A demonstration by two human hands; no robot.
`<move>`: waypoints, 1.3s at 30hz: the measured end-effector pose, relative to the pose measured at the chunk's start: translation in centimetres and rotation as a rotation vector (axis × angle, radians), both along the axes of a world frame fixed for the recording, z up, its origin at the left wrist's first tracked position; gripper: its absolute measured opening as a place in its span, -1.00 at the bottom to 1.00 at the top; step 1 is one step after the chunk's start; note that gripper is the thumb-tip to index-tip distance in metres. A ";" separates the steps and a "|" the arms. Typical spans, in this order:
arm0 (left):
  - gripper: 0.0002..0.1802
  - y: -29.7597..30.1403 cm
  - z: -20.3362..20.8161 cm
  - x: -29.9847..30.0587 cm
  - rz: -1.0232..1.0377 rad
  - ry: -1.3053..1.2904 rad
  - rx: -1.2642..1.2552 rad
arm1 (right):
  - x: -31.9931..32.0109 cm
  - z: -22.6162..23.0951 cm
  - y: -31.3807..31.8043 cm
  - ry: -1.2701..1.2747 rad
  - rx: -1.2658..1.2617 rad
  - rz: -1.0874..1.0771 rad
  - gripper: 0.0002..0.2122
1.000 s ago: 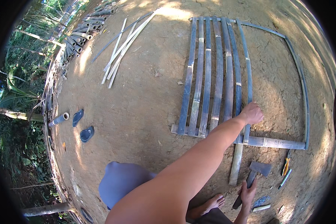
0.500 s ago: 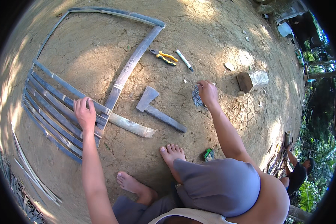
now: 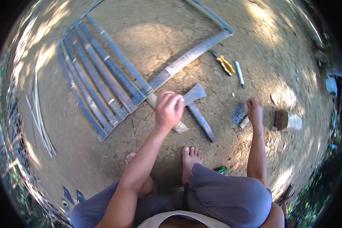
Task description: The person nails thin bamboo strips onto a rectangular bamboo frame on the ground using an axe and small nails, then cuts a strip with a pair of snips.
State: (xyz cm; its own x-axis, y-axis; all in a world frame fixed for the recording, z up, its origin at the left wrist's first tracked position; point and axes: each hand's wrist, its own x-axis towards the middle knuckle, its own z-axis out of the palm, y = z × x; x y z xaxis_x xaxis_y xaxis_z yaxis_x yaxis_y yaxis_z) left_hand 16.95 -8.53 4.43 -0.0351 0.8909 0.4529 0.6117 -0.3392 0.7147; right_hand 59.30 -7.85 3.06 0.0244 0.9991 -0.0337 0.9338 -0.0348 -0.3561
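My left hand hangs over the ground beside the axe, its fingers curled together; whatever they hold, if anything, is hidden. My right hand is at the edge of a small heap of nails, fingertips pinched and pointing down; I cannot make out what is in them. A short pale stick-like piece lies by that hand. Left of the axe stretches a frame of split bamboo slats, with a pale bamboo end jutting past its corner.
Yellow-and-black pliers and a white marker lie beyond the nails. A cut wood block sits to the right. Thin pale strips lie at far left. My bare foot is below the axe.
My left hand has lifted off the bamboo slats and moved right, near the axe, with its fingers curling in. My right hand stays by the nails. The view has turned.
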 end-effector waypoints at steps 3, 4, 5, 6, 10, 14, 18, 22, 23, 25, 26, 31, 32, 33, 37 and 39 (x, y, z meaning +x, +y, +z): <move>-0.89 -2.1 1.3 1.9 -0.073 -0.129 -0.103 | -1.8 2.0 0.4 0.168 0.150 -0.036 -0.89; -0.89 -2.7 1.6 1.3 -0.055 -0.143 -0.133 | -4.6 2.3 0.8 0.329 0.007 -0.075 -0.86; -0.89 -3.1 1.8 0.7 -0.045 -0.160 -0.163 | -7.8 2.3 0.8 0.481 -0.143 -0.121 -0.84; -0.88 -3.4 2.2 0.2 -0.037 -0.184 -0.190 | -11.6 2.8 1.0 0.623 -0.178 -0.008 -0.83; -0.79 -3.2 1.5 -2.6 0.029 -0.157 -0.193 | -24.9 6.3 3.8 0.678 -0.192 0.463 -0.86; -0.64 0.1 -1.1 -10.1 0.185 0.050 -0.273 | -32.7 4.3 7.7 0.782 -0.067 0.594 -0.88; -0.36 2.6 -0.7 -14.7 0.035 0.140 -0.447 | -37.6 0.2 8.8 0.952 -0.230 0.418 -0.90; -0.24 2.7 -1.8 -15.3 -0.012 0.189 -0.477 | -39.3 -1.8 8.6 0.951 -0.264 0.391 -0.92; -0.23 2.5 -2.2 -15.2 -0.007 0.205 -0.470 | -39.5 -2.2 8.5 0.950 -0.264 0.394 -0.93; -0.23 2.1 -2.4 -14.7 0.032 0.203 -0.473 | -39.3 -2.9 8.4 0.931 -0.230 0.397 -0.93; -0.23 2.0 -2.6 -14.5 0.044 0.190 -0.480 | -39.1 -3.3 8.4 0.922 -0.211 0.398 -0.94; -0.22 1.9 -3.0 -14.3 0.077 0.189 -0.431 | -39.0 -3.7 8.3 0.932 -0.203 0.419 -0.94; -0.22 1.9 -2.9 -14.2 0.076 0.193 -0.436 | -39.0 -3.7 8.3 0.928 -0.198 0.426 -0.95; -0.22 1.9 -2.9 -14.2 0.077 0.198 -0.441 | -39.0 -3.7 8.4 0.919 -0.202 0.429 -0.94; -0.23 2.0 -3.1 -14.3 0.079 0.209 -0.407 | -39.1 -3.4 8.6 0.881 -0.197 0.459 -0.94; -0.24 2.0 -3.2 -14.3 0.076 0.211 -0.387 | -39.1 -3.3 8.6 0.861 -0.184 0.479 -0.93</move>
